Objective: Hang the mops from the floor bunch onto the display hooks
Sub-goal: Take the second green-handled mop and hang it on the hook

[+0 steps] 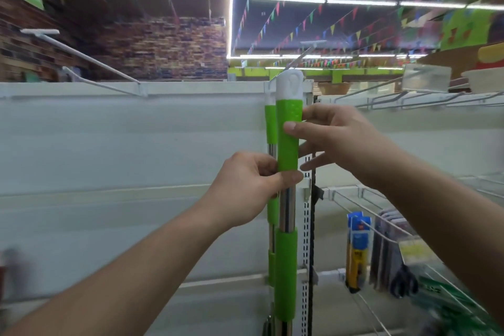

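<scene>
A mop handle (pixel 287 139) stands upright at the centre, with a green grip, a white cap with a hanging hole and a chrome shaft below. My left hand (pixel 245 188) grips it at the lower end of the green grip. My right hand (pixel 327 142) pinches the green grip higher up with thumb and fingers. The white cap sits at the level of a long white display hook (pixel 302 56) that juts out from the panel top. A second mop handle (pixel 270 128) of the same kind hangs just behind and left of the held one. The mop heads are out of view.
A white display panel (pixel 136 144) fills the left side, with another long hook (pixel 81 58) at its top left. A perforated upright (pixel 306 240) runs beside the handles. To the right, wire hooks carry packaged goods (pixel 357 248) and scissors (pixel 403 281).
</scene>
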Demonstrator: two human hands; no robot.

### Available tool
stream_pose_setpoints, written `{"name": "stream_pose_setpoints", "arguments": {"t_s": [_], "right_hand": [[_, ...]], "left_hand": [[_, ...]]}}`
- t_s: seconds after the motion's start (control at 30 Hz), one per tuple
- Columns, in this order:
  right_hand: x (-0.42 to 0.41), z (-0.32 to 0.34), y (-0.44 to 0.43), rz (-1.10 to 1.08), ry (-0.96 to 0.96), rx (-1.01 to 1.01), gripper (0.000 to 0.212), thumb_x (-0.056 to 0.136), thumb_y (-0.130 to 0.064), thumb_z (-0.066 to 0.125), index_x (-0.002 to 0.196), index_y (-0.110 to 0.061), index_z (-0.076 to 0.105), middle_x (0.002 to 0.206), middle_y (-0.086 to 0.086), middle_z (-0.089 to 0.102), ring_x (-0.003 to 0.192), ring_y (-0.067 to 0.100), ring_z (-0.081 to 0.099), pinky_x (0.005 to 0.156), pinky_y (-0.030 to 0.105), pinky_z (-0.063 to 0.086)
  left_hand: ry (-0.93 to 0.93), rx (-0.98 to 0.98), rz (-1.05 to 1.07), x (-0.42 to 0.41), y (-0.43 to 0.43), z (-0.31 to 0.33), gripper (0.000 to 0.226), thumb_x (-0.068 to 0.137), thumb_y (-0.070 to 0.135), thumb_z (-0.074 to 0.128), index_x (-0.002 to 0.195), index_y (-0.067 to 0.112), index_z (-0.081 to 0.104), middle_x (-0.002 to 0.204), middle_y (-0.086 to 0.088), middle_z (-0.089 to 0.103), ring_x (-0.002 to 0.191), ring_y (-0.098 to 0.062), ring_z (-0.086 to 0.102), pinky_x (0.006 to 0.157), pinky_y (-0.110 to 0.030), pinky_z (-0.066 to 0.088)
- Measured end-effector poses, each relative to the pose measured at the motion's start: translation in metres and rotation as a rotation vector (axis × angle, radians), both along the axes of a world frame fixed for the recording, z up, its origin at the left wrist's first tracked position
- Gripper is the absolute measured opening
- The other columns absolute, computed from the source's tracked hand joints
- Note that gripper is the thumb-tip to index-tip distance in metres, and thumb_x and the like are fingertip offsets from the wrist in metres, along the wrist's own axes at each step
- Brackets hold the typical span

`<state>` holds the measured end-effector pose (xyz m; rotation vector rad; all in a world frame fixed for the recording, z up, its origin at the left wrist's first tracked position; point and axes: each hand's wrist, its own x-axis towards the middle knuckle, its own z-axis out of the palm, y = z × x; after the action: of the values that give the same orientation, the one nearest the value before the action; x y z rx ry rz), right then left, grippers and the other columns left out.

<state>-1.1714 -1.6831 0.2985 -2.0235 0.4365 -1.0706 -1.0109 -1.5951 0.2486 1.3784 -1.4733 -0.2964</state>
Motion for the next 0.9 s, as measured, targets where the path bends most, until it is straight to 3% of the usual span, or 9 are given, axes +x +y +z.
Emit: {"name": "stream_pose_setpoints", "arguments": {"t_s": [0.13,0.3,0.6,0.9], "right_hand": [[-0.016,0.003,-0.015,0.031,-0.007,-0.011,0.025,0.093,-0.025,0.073,0.114,-0.012,0.072,0.098,0.009,0.081,0.080,0.029,0.080,0.076,0.052,0.065],[-0.026,0.005,-0.029,0.061,-0.004,-0.028,0.026,0.093,-0.026,0.074,0.116,-0.013,0.073,0.100,0.009,0.081,0.082,0.030,0.080,0.075,0.051,0.065],[-0.022,0.010,-0.042,0.059,0.007,-0.054,0.024,0.093,-0.027,0.074,0.114,-0.014,0.073,0.100,0.009,0.081,0.080,0.029,0.080,0.075,0.053,0.065],[0.005,0.008,-0.059,-0.020,0.050,-0.046,0.025,0.093,-0.029,0.074,0.113,-0.015,0.071,0.099,0.006,0.079,0.077,0.023,0.080,0.072,0.047,0.066]], "left_hand": [[-0.001,-0.006,0.037,-0.023,-0.008,0.001,0.022,0.085,0.034,0.080,0.081,0.013,0.078,0.079,-0.017,0.074,0.067,-0.015,0.061,0.067,-0.031,0.048],[-0.003,0.013,0.081,-0.040,-0.014,0.005,0.015,0.087,0.031,0.078,0.079,0.018,0.076,0.070,0.002,0.070,0.063,-0.007,0.062,0.057,-0.013,0.050],[0.020,-0.008,0.102,-0.043,-0.030,0.007,0.012,0.090,0.026,0.075,0.078,0.024,0.075,0.070,0.009,0.072,0.060,0.001,0.063,0.055,-0.010,0.047],[0.037,0.012,0.121,-0.017,-0.056,-0.001,0.017,0.093,0.029,0.072,0.094,0.013,0.078,0.087,-0.002,0.077,0.066,0.000,0.066,0.058,-0.011,0.049]]}}
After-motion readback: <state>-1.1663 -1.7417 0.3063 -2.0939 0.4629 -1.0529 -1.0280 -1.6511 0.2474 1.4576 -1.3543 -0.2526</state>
